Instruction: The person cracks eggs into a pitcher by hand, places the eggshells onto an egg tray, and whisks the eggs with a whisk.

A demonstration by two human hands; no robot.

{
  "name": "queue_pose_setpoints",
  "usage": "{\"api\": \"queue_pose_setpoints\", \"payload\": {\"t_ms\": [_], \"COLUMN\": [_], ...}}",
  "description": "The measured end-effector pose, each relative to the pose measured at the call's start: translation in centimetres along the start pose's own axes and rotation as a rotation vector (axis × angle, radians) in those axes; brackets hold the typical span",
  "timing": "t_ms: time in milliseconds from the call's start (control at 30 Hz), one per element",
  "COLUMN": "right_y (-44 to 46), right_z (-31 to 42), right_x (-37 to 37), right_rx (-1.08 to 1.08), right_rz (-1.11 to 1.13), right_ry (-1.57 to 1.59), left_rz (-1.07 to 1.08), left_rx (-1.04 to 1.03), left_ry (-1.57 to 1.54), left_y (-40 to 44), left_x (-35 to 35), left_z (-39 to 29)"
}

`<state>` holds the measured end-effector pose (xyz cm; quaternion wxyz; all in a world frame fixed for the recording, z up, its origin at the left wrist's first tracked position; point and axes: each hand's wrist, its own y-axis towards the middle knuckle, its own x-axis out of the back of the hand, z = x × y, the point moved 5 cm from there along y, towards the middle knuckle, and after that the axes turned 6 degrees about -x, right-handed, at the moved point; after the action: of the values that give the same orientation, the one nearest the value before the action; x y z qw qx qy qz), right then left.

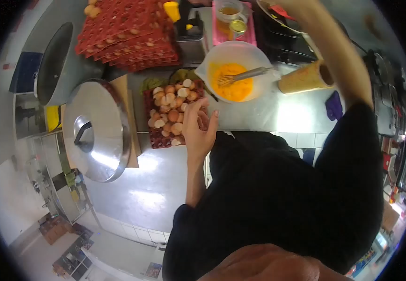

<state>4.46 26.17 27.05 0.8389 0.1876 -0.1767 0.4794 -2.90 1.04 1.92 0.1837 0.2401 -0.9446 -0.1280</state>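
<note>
My left hand [198, 126] is over the right edge of a red egg tray [158, 141] heaped with cracked eggshells [170, 108]. Its fingers are bent and spread, and no held object shows. My right arm reaches to the top edge of the view, where the hand is mostly cut off near a round pan [264, 10] with something red at its rim; the fingers are hidden. Between the arms stands a white translucent bowl [261, 58] with yellow egg [235, 92] in it. A metal whisk [247, 75] rests in the bowl, its handle over the right rim.
Stacked red egg trays [123, 33] stand at the back left. A large metal lid [102, 136] lies on cardboard at left. A pink tray [248, 28] holds containers behind the bowl. A yellowish roll [306, 78] and a purple cloth [334, 107] lie at right.
</note>
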Motion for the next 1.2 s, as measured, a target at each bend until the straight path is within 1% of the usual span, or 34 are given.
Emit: {"api": "queue_pose_setpoints", "payload": {"t_ms": [67, 100, 167, 200, 267, 367, 400, 500, 600, 700, 800, 900, 1000, 1100, 1200], "right_y": [-7.3, -11.0, -16.4, -17.7, -20.3, -22.6, -22.5, -23.1, -22.9, -21.7, -18.9, -16.0, -14.7, -14.1, -13.6], "right_z": [-6.3, -10.0, -15.1, -15.4, -15.1, -17.2, -17.9, -19.5, -19.8, -19.1, -20.8, -20.6, -21.7, -22.3, -22.5], "right_x": [-1.2, -2.6, -3.6, -3.7, -4.1, -6.7, -7.5, -7.7, -7.9, -7.9, -8.3, -7.6, -7.5, -7.4, -7.1], "right_rx": [-0.08, -0.002, -0.018, -0.034, -0.062, -0.026, 0.015, -0.084, -0.105, 0.04, 0.078, -0.378, -0.389, -0.381, -0.356], "right_rz": [0.107, 0.092, 0.086, -0.016, -0.223, -0.309, -0.266, -0.274, -0.233, -0.29, -0.299, 0.187, 0.295, 0.406, 0.439], "right_ry": [-0.053, -0.088, -0.365, -0.361, -0.351, -0.424, -0.55, -0.34, -0.327, -0.325, -0.073, 0.464, 0.483, 0.387, 0.313], "left_rz": [0.033, 0.052, 0.098, 0.136, 0.142, 0.158, 0.165, 0.174, 0.19, 0.178, 0.149, 0.1, 0.133, 0.176, 0.202], "left_rx": [-0.092, -0.106, -0.134, -0.128, -0.161, -0.178, -0.18, -0.198, -0.118, -0.148, -0.236, -0.334, -0.235, -0.238, -0.235], "left_ry": [0.009, 0.028, 0.073, 0.086, 0.111, 0.158, 0.175, 0.201, 0.201, 0.1, 0.051, 0.137, 0.103, 0.15, 0.245], "left_y": [0.9, 1.5, 2.3, 2.7, 3.6, 4.4, 4.5, 4.6, 4.6, 5.1, 6.2, 7.3, 7.4, 7.6, 7.8], "left_x": [-2.0, -3.1, -5.2, -6.2, -7.7, -9.1, -9.6, -10.5, -10.8, -11.4, -11.3, -10.1, -9.5, -9.2, -8.8], "left_z": [-1.4, -2.0, -3.0, -2.9, -2.1, -2.2, -2.4, -2.3, -2.5, -3.0, -3.0, -2.6, -2.8, -2.3, -2.7]}}
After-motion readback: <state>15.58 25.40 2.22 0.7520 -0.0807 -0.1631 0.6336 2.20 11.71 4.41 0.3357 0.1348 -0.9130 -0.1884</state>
